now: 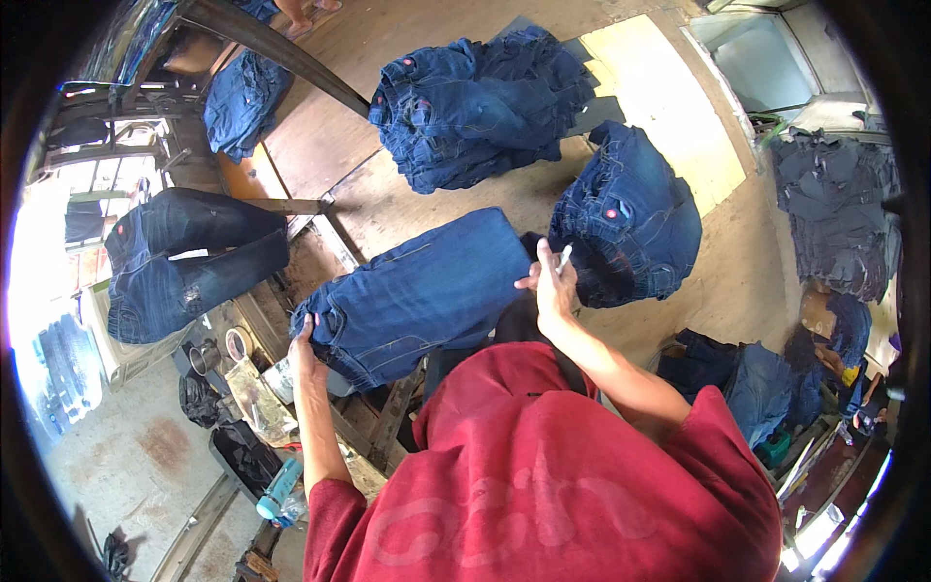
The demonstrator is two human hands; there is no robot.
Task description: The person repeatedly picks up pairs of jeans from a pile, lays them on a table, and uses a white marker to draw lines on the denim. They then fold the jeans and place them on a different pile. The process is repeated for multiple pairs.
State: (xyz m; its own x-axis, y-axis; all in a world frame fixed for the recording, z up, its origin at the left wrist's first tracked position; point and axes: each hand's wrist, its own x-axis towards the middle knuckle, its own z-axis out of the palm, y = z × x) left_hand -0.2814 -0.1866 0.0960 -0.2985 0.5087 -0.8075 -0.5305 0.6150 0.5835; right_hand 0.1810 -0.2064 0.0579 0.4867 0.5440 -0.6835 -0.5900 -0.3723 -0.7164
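A pair of folded blue jeans [427,291] stretches across in front of me, its gathered waistband at the left end. My left hand [308,357] is closed on that waistband, thumb on top. At the other end, beside the folded legs, my right hand [555,289] pinches a short white stick [564,256]; I cannot tell what kind of stick it is. Just beyond the right hand lies a bundle of blue jeans [640,218] with a small red round tag. Farther off is a larger pile of jeans [475,107] on the table.
Dark jeans [194,257] hang over a frame at the left, near a tape roll [239,343]. A slanting metal bar [281,53] crosses the upper left. Dark grey garments [839,209] are stacked at far right, with more denim [752,378] below. A yellow sheet [669,107] covers part of the table.
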